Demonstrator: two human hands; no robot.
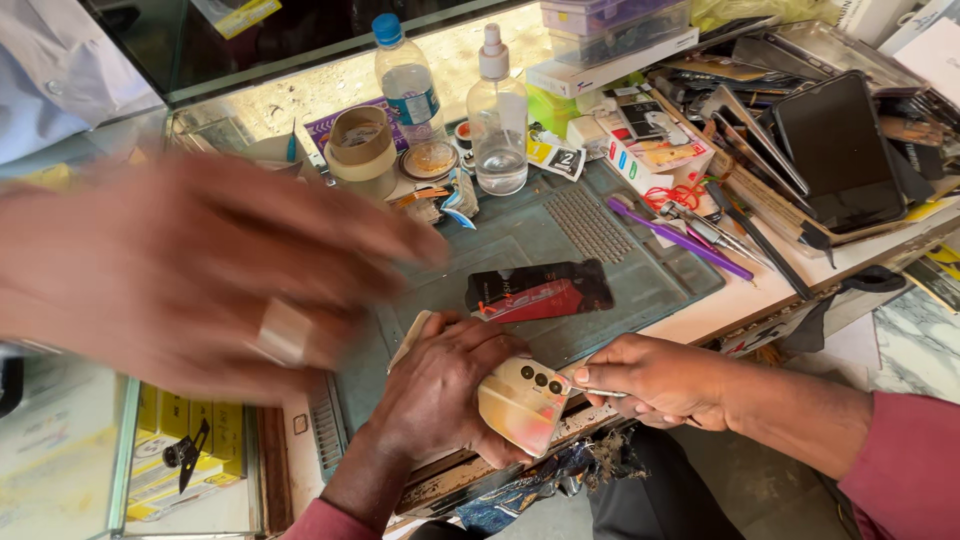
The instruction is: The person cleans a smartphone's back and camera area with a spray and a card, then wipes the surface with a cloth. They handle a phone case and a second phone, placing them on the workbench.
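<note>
Phone, pale iridescent back with three lenses, sits gripped in your left hand; your right hand pinches a thin tool. Black-and-red flat package lies just beyond.

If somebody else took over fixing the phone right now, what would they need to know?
Left hand grips the pale phone, camera side up, at the mat's near edge.
Right hand holds a thin metal tool against the phone's side.
A black and red packet lies on the mat above the phone.
Another person's blurred hand reaches in from the left.
Done: phone held, tool placed. Left: whether the back is loose cannot be seen.
</note>
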